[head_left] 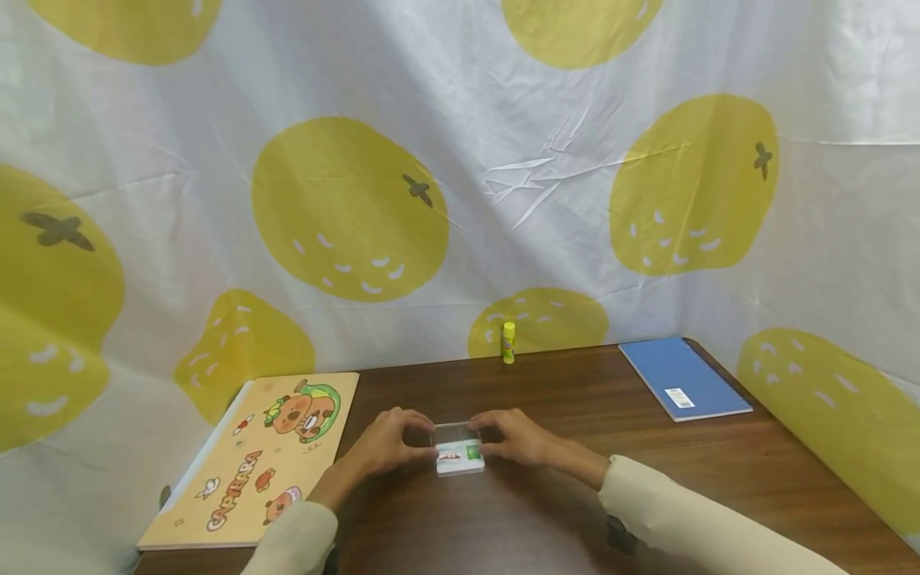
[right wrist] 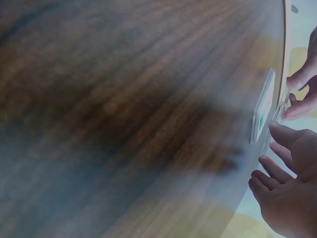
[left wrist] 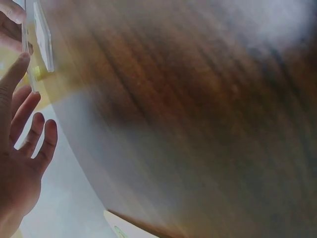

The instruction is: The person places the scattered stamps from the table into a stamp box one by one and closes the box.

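Note:
In the head view, my left hand [head_left: 391, 443] and my right hand [head_left: 519, 438] pinch opposite sides of a clear flat plastic cover [head_left: 451, 432]. Below it on the table lies a small white flat case [head_left: 461, 466] with a red print and a green patch. Both wrist views show a gap between the cover and the white case [left wrist: 43, 37]. Thumb and fingertips of the left hand [left wrist: 22, 171] are at one edge of the cover. At the opposite edge, the right hand [right wrist: 292, 183] pinches it, its other fingers loosely bent.
A capybara-printed folder [head_left: 251, 463] lies on the left of the brown wooden table [head_left: 561, 511]. Upright at the back edge stands a yellow-green glue stick [head_left: 509, 343]. To the right is a blue spiral notebook [head_left: 683, 375]. A fruit-print curtain [head_left: 467, 239] hangs around the table.

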The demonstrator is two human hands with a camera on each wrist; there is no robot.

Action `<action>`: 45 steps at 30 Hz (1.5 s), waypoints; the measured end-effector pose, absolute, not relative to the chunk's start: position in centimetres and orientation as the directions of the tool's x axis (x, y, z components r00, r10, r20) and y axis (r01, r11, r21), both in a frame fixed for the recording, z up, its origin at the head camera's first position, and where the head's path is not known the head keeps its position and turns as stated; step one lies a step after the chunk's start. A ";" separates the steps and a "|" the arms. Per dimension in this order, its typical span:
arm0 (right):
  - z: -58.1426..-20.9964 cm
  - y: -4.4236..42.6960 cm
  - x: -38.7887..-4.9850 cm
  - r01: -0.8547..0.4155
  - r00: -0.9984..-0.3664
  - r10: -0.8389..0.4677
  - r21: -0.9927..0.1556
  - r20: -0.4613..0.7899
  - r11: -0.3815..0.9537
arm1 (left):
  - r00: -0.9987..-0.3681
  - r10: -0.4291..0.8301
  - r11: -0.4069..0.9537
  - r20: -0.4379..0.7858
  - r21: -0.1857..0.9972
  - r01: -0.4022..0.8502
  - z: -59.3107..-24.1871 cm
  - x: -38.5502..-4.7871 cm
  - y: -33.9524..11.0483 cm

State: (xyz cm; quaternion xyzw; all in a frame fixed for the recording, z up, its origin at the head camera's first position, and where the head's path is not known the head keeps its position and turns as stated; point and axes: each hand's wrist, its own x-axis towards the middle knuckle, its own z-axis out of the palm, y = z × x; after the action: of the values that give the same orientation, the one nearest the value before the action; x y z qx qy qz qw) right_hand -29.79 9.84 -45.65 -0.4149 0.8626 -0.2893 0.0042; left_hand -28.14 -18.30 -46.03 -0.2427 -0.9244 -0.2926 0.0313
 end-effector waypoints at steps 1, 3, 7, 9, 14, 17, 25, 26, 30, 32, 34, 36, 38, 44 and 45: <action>-45.7 9.9 -29.7 -0.713 -0.655 -0.720 -0.505 0.230 0.487 | -0.881 0.431 0.712 0.196 0.526 0.465 -46.1 -28.0 -18.3; -45.8 9.9 -29.5 -0.709 -0.657 -0.720 -0.507 0.223 0.490 | -0.878 0.438 0.712 0.196 0.521 0.471 -46.2 -27.9 -18.3; -46.1 9.9 -29.3 -0.710 -0.661 -0.716 -0.497 0.225 0.499 | -0.873 0.446 0.713 0.199 0.510 0.480 -46.4 -27.8 -18.3; -46.2 9.9 -29.3 -0.715 -0.659 -0.716 -0.487 0.229 0.502 | -0.874 0.445 0.713 0.195 0.514 0.477 -46.5 -27.7 -18.3; -46.4 10.0 -29.2 -0.725 -0.651 -0.722 -0.471 0.233 0.502 | -0.867 0.457 0.709 0.198 0.508 0.489 -46.7 -27.7 -18.2; -46.3 10.0 -29.0 -0.717 -0.656 -0.722 -0.480 0.220 0.505 | -0.860 0.467 0.705 0.205 0.501 0.502 -46.9 -27.7 -18.1; -46.4 10.2 -28.6 -0.709 -0.662 -0.721 -0.484 0.206 0.513 | -0.861 0.467 0.708 0.201 0.499 0.500 -47.1 -27.3 -18.0; -46.4 10.2 -28.6 -0.709 -0.661 -0.721 -0.484 0.206 0.513 | -0.861 0.467 0.708 0.199 0.499 0.500 -47.2 -27.2 -18.0; -46.5 10.2 -28.6 -0.706 -0.664 -0.722 -0.483 0.197 0.518 | -0.860 0.471 0.706 0.195 0.502 0.500 -47.2 -27.2 -17.9; -46.4 10.2 -28.6 -0.703 -0.666 -0.721 -0.484 0.191 0.521 | -0.859 0.473 0.705 0.195 0.501 0.502 -47.1 -27.2 -17.9; -46.4 10.2 -28.6 -0.701 -0.668 -0.720 -0.484 0.187 0.524 | -0.859 0.475 0.705 0.193 0.501 0.502 -47.1 -27.1 -17.9; -46.4 10.2 -28.6 -0.704 -0.666 -0.722 -0.480 0.189 0.524 | -0.859 0.474 0.704 0.194 0.502 0.503 -47.1 -27.1 -17.9; -46.4 10.2 -28.6 -0.707 -0.664 -0.723 -0.475 0.191 0.524 | -0.859 0.474 0.705 0.194 0.502 0.502 -47.0 -27.1 -17.9; -46.4 10.2 -28.5 -0.711 -0.661 -0.725 -0.469 0.193 0.523 | -0.860 0.475 0.707 0.187 0.501 0.499 -47.0 -27.0 -17.8; -46.4 10.2 -28.5 -0.710 -0.662 -0.725 -0.471 0.191 0.524 | -0.860 0.475 0.706 0.186 0.502 0.499 -47.0 -27.0 -17.8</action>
State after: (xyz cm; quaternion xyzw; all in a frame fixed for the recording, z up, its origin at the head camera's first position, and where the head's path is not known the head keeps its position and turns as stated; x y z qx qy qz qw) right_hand -28.46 10.23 -46.37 -0.4109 0.8728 -0.2629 0.0142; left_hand -26.95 -17.76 -47.01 -0.2637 -0.9234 -0.2780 0.0211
